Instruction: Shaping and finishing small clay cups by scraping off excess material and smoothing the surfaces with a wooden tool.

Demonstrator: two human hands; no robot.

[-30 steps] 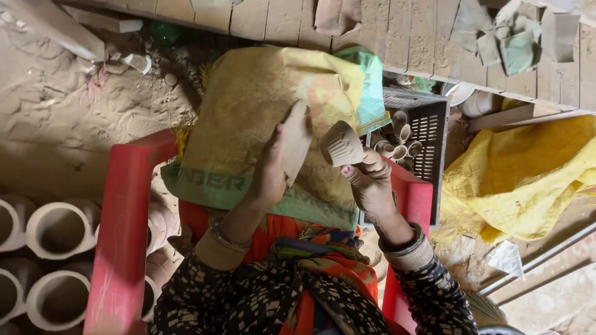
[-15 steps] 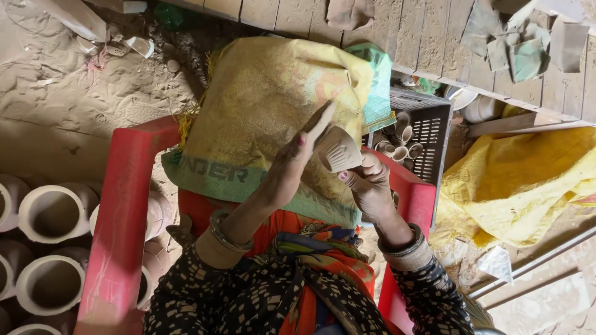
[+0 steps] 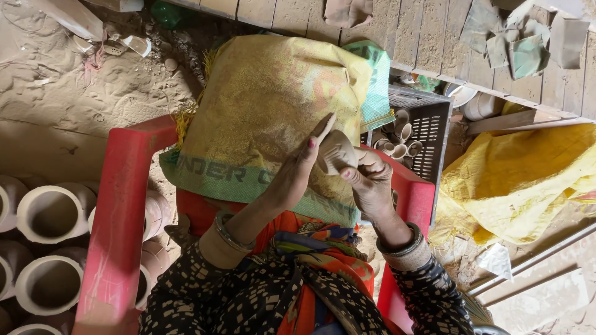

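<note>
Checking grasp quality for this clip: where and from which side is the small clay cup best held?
Grip the small clay cup around its rounded body, probably from the right and below, as the right hand does. That leaves its left side free for the flat left hand pressed against it, above the yellow sack.

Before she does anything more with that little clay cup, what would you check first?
1. Right hand grips the clay cup: ok.
2. Left hand lies flat against the cup: ok.
3. Yellow sack covers her lap beneath the cup: ok.
4. Black crate beside the red chair holds other small cups: ok.
5. Cup free of cracks: cannot tell.
</note>
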